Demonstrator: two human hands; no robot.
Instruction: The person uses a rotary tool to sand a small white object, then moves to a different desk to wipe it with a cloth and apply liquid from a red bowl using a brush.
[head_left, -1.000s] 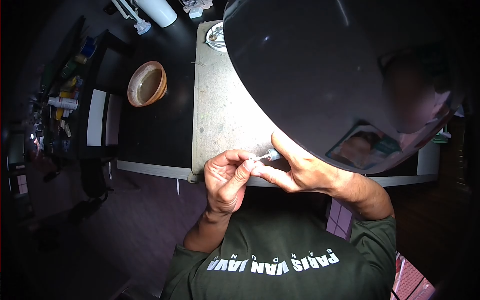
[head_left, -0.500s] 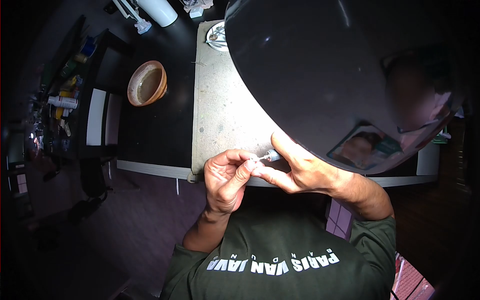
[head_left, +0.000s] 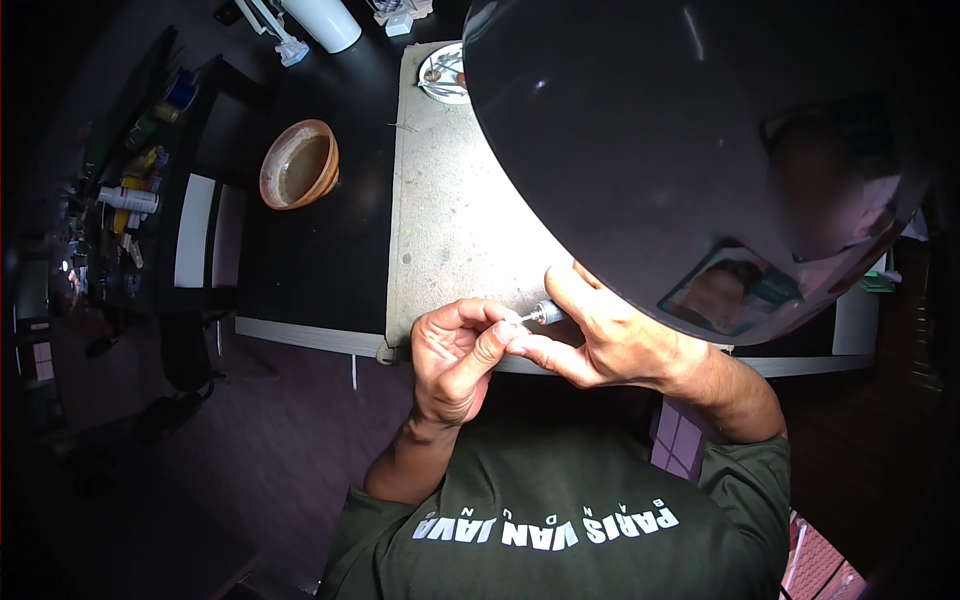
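Observation:
Held in my right hand (head_left: 615,338) is a rotary tool handpiece (head_left: 547,312), grey and metallic, its thin bit pointing left. My left hand (head_left: 452,365) is closed in a pinch right at the bit's end. Whatever sits between those fingertips is tiny and mostly covered, and I cannot tell what it is. The right thumb reaches across to the left fingertips, so both hands meet. They are over the front edge of a pale, speckled mat (head_left: 425,220) on the black table.
A large dark lamp shade (head_left: 680,150) hangs close over the right hand and hides much of the mat. On the left stands an orange-brown bowl (head_left: 330,180). A white dish (head_left: 428,96) with small tools lies at the back. Shelves with bottles (head_left: 130,200) line the far left.
The camera view has shifted slightly, so the bowl, mat and shade sit a little further right. Both hands keep nearly the same pose at the bit.

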